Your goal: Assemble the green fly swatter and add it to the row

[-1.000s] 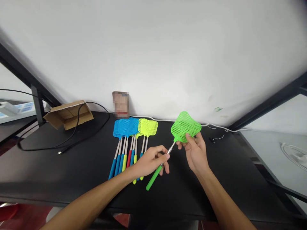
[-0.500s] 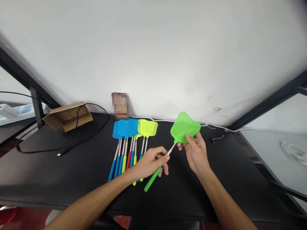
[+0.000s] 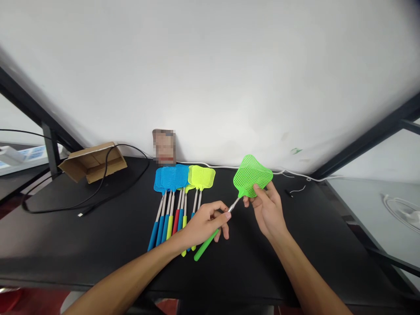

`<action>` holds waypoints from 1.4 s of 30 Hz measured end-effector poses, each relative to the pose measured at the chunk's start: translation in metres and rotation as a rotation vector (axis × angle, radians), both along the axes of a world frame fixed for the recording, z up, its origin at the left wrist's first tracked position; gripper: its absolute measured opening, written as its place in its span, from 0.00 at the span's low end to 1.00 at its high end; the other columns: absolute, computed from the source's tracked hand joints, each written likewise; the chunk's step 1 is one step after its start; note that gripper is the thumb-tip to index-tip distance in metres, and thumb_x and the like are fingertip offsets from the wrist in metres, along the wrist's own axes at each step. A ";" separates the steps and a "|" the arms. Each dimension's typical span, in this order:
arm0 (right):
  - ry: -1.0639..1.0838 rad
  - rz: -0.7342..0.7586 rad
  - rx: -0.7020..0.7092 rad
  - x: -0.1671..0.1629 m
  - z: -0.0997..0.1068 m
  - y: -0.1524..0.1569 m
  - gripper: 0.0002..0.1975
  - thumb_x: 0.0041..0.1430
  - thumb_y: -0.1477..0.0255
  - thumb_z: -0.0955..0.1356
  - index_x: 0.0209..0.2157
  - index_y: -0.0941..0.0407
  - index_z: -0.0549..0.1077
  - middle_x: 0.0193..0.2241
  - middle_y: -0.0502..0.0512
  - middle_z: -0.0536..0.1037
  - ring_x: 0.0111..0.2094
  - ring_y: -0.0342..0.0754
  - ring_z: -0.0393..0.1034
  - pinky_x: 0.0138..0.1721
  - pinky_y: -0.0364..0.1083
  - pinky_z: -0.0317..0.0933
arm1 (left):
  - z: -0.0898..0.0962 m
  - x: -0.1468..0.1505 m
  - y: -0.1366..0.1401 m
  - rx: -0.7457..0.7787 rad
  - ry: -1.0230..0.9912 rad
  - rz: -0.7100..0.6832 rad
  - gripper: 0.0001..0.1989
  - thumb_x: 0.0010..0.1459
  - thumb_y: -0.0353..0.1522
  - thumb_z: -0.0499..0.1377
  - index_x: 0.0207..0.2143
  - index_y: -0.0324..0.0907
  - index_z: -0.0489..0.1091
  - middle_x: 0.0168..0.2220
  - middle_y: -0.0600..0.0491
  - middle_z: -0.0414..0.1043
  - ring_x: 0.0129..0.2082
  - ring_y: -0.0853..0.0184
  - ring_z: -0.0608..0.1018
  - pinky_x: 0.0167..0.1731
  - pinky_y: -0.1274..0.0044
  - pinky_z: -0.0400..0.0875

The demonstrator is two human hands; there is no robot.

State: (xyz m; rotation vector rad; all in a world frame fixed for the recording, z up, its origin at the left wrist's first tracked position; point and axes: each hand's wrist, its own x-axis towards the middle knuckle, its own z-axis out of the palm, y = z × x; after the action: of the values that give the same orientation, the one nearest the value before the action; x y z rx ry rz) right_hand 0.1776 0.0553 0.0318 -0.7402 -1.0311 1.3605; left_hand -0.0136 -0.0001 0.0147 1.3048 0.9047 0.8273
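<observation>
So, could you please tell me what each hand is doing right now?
Left hand: closed around the metal shaft of the green fly swatter.
Right hand: holding that swatter's mesh head at its lower edge.

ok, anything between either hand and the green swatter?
Nothing visible. Both hands touch the green swatter directly: left hand on its metal shaft, right hand on its mesh head. The other swatters lie to the left, not between.
</observation>
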 end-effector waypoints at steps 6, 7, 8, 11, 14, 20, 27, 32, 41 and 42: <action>-0.030 -0.017 0.018 0.001 -0.002 0.002 0.09 0.64 0.69 0.72 0.44 0.52 0.71 0.32 0.50 0.77 0.25 0.44 0.72 0.23 0.44 0.65 | -0.001 0.000 -0.002 0.052 0.024 0.092 0.15 0.69 0.44 0.56 0.38 0.41 0.66 0.21 0.56 0.75 0.14 0.75 0.66 0.17 0.82 0.57; -0.034 -0.021 0.021 0.001 -0.002 0.002 0.09 0.64 0.68 0.72 0.44 0.53 0.71 0.31 0.49 0.77 0.25 0.44 0.72 0.23 0.44 0.65 | 0.000 -0.001 -0.003 0.064 0.032 0.106 0.15 0.69 0.44 0.56 0.38 0.41 0.66 0.21 0.57 0.74 0.14 0.75 0.65 0.17 0.82 0.56; -0.038 -0.024 0.022 0.001 -0.002 0.002 0.09 0.64 0.68 0.72 0.43 0.53 0.71 0.31 0.49 0.77 0.25 0.44 0.72 0.23 0.44 0.65 | 0.001 -0.001 -0.003 0.072 0.038 0.116 0.16 0.69 0.45 0.56 0.37 0.41 0.66 0.20 0.57 0.73 0.13 0.75 0.64 0.16 0.82 0.56; -0.046 -0.031 0.027 0.001 -0.003 0.002 0.10 0.63 0.68 0.72 0.44 0.53 0.71 0.31 0.49 0.77 0.25 0.45 0.73 0.22 0.44 0.66 | 0.002 -0.001 -0.003 0.075 0.057 0.123 0.16 0.69 0.45 0.56 0.37 0.41 0.67 0.19 0.58 0.71 0.13 0.75 0.63 0.16 0.82 0.55; -0.055 -0.040 0.024 0.001 -0.004 0.003 0.10 0.63 0.68 0.73 0.44 0.53 0.70 0.30 0.48 0.77 0.24 0.45 0.73 0.22 0.44 0.66 | 0.003 -0.001 -0.003 0.087 0.089 0.124 0.17 0.69 0.46 0.56 0.38 0.41 0.68 0.18 0.59 0.69 0.13 0.76 0.62 0.16 0.82 0.55; -0.089 -0.085 0.018 0.001 -0.008 0.005 0.12 0.61 0.69 0.73 0.43 0.53 0.69 0.30 0.49 0.78 0.23 0.45 0.74 0.21 0.44 0.68 | 0.002 -0.005 -0.003 0.106 0.147 0.127 0.22 0.69 0.47 0.55 0.42 0.38 0.78 0.19 0.59 0.64 0.16 0.75 0.64 0.18 0.81 0.56; -0.034 0.012 0.063 0.005 0.000 0.003 0.13 0.62 0.69 0.73 0.44 0.53 0.67 0.30 0.48 0.78 0.23 0.46 0.74 0.21 0.44 0.68 | 0.004 -0.007 0.001 -0.070 -0.162 0.017 0.20 0.68 0.44 0.58 0.43 0.35 0.79 0.16 0.60 0.60 0.13 0.76 0.60 0.19 0.79 0.57; -0.014 -0.004 0.061 0.002 -0.002 0.002 0.15 0.61 0.70 0.74 0.45 0.52 0.66 0.30 0.47 0.78 0.22 0.45 0.75 0.21 0.44 0.69 | -0.001 -0.005 0.002 -0.218 -0.347 -0.016 0.18 0.66 0.43 0.60 0.41 0.35 0.78 0.15 0.62 0.56 0.12 0.77 0.58 0.17 0.79 0.51; -0.150 -0.100 -0.004 -0.006 -0.012 -0.003 0.14 0.61 0.69 0.74 0.43 0.54 0.67 0.31 0.49 0.79 0.21 0.46 0.76 0.20 0.45 0.72 | 0.004 -0.002 -0.004 0.192 0.188 0.159 0.23 0.69 0.45 0.54 0.26 0.38 0.71 0.18 0.60 0.55 0.18 0.75 0.58 0.21 0.78 0.49; -0.157 -0.113 -0.013 -0.007 -0.013 -0.004 0.14 0.61 0.69 0.74 0.43 0.54 0.67 0.31 0.49 0.79 0.21 0.46 0.76 0.20 0.45 0.72 | 0.004 -0.001 -0.005 0.257 0.241 0.184 0.24 0.70 0.43 0.54 0.23 0.39 0.66 0.18 0.59 0.52 0.19 0.75 0.57 0.22 0.78 0.47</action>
State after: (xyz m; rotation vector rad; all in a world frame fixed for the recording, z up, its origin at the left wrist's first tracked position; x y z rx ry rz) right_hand 0.1709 0.0514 0.0192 -0.9129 -1.0871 1.2276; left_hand -0.0142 -0.0051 0.0189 1.5864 1.1502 0.9664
